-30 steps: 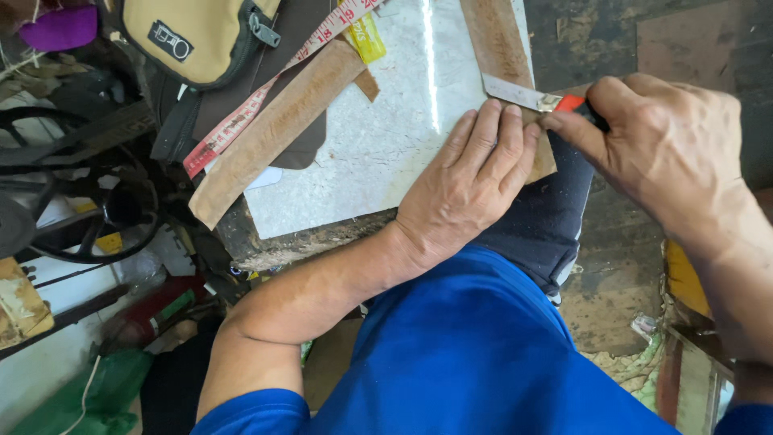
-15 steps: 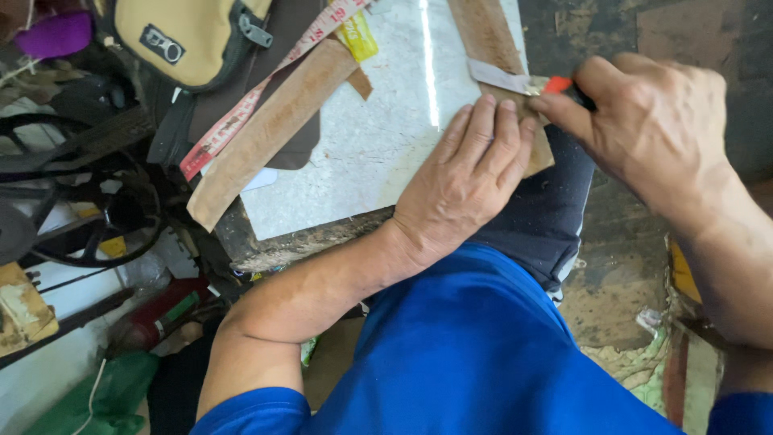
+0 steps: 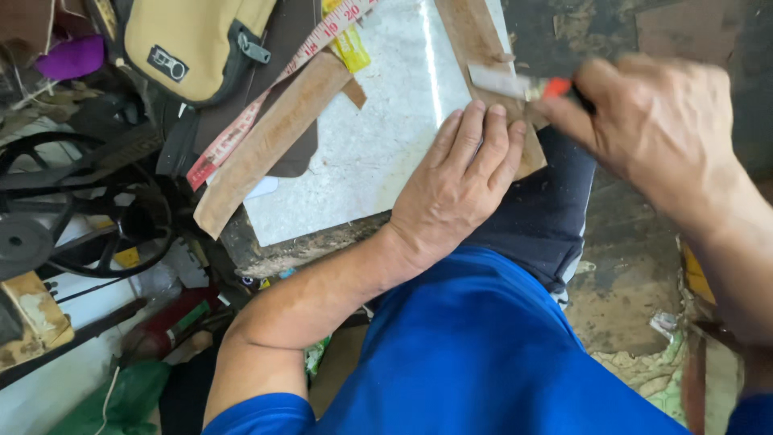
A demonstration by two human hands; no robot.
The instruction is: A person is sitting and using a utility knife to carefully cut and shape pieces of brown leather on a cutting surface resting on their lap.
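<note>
My left hand lies flat, fingers spread, pressing a brown leather strip onto a pale marble slab that rests on my lap. My right hand grips a knife with a flat metal blade and an orange handle; the blade lies across the strip just above my left fingertips. A second brown leather strip lies diagonally along the slab's left edge, and a measuring tape runs beside it.
A tan pouch with a buckle sits at the top left on dark leather. A black sewing-machine wheel and frame stand at the left. A purple object is at the far left. Scraps litter the floor at the right.
My right hand has drawn the knife up the strip, away from my left fingers. My left hand has stayed pressed on the strip.
</note>
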